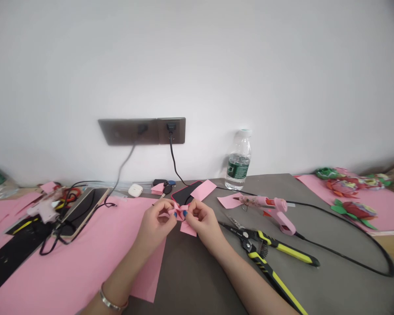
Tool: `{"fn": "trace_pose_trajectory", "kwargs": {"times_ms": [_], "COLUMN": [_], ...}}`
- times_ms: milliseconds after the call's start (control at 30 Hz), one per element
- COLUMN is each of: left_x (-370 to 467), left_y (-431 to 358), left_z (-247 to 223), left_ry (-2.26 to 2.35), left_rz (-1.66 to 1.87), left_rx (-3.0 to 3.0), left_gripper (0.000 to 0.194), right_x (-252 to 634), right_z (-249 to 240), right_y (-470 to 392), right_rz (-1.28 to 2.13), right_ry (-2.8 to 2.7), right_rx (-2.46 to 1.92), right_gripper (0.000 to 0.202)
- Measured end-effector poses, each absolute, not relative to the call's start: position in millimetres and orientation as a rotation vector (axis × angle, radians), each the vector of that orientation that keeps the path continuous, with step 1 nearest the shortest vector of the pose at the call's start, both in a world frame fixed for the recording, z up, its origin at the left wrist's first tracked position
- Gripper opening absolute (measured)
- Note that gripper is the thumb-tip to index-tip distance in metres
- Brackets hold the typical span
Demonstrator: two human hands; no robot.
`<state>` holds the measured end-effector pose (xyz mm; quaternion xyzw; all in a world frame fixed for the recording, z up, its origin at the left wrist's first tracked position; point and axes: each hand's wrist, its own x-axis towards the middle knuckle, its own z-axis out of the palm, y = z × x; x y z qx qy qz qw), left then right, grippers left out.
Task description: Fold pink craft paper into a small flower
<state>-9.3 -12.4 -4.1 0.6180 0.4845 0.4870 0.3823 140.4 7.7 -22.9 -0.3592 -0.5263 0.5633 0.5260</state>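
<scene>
Between my two hands is a small folded piece of pink paper, raised over the grey table. My left hand pinches its left side between thumb and fingers. On the right side, my right hand pinches it the same way, with the thumbs close together. The fingers partly hide its folds. A pink paper square shows just below the fingertips; whether it touches the folded piece I cannot tell. Behind my right hand, another pink paper rectangle lies partly across a dark phone.
Yellow-and-black pliers lie right of my right arm, near a pink glue gun with a looping cord. A water bottle stands by the wall. Large pink paper spreads leftward. Paper flowers lie far right.
</scene>
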Motion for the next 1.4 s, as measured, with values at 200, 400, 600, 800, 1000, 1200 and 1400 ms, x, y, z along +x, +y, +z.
{"fn": "trace_pose_trajectory", "kwargs": {"times_ms": [200, 400, 600, 800, 1000, 1200, 1400], "left_x": [-10, -11, -13, -11, -18, -25, -13], "left_y": [-12, -11, -10, -11, -6, -5, -16], "left_z": [-4, -2, 0, 0, -4, -10, -2], "left_ry": [1.237, 1.174, 1.168, 1.143, 1.361, 1.68, 1.301], "left_rz": [1.248, 1.155, 1.101, 1.096, 1.15, 1.138, 1.06], "left_rx": [1.579, 1.438, 1.43, 1.449, 1.604, 1.946, 1.716], "left_gripper": [0.015, 0.021, 0.029, 0.028, 0.024, 0.013, 0.017], "right_x": [141, 143, 145, 145, 146, 148, 147], "right_z": [-22, -23, -23, -24, -25, -28, -31], "right_y": [8, 9, 9, 10, 13, 15, 14], "right_rz": [1.345, 1.381, 1.423, 1.466, 1.316, 1.278, 1.239], "right_ry": [-1.253, -1.239, -1.238, -1.229, -1.17, -1.139, -1.152], "right_rx": [-0.871, -0.859, -0.829, -0.82, -0.825, -0.838, -0.794], "right_gripper": [0.019, 0.025, 0.034, 0.036, 0.026, 0.024, 0.022]}}
